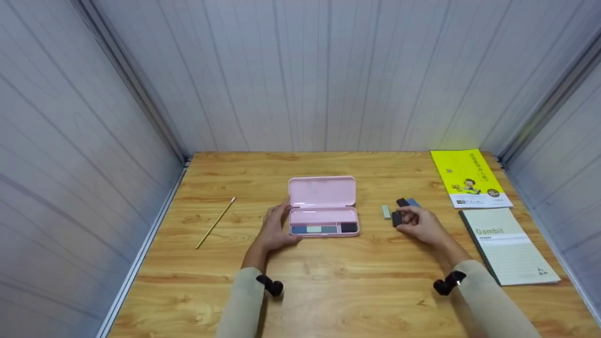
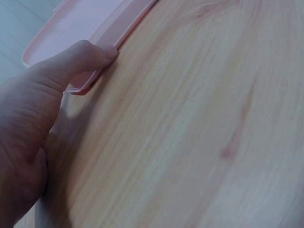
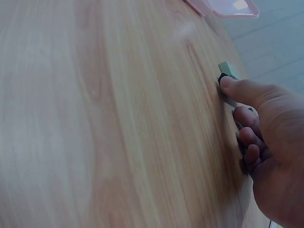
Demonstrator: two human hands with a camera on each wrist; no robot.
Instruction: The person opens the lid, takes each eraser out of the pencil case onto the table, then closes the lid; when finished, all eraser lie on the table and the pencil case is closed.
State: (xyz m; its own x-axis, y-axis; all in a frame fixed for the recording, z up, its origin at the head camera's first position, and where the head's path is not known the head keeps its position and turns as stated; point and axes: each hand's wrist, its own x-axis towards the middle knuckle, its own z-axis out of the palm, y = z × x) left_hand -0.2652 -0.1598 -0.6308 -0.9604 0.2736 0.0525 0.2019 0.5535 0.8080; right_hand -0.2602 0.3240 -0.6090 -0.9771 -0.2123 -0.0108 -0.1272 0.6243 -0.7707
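Observation:
A pink pencil case (image 1: pixel 323 216) lies open on the table, its lid tipped back. Inside its front compartments sit blue, pale green and black erasers. My left hand (image 1: pixel 276 229) holds the case at its left end; in the left wrist view the thumb (image 2: pixel 97 57) lies along the front edge. To the right of the case, my right hand (image 1: pixel 422 226) pinches a black eraser (image 1: pixel 397 218) between thumb and fingers, low over the table. Just left of it lies a pale green eraser (image 1: pixel 386 212). Behind the fingers are another black eraser (image 1: pixel 403 202) and a partly hidden blue eraser (image 1: pixel 413 202).
A gold pencil (image 1: pixel 215 223) lies slantwise at the left of the wooden table (image 1: pixel 324 291). On the right are a yellow booklet (image 1: pixel 465 173) and, nearer me, a pale notebook (image 1: pixel 509 253) with a dark spine. Panel walls (image 1: pixel 300 80) enclose the back and sides.

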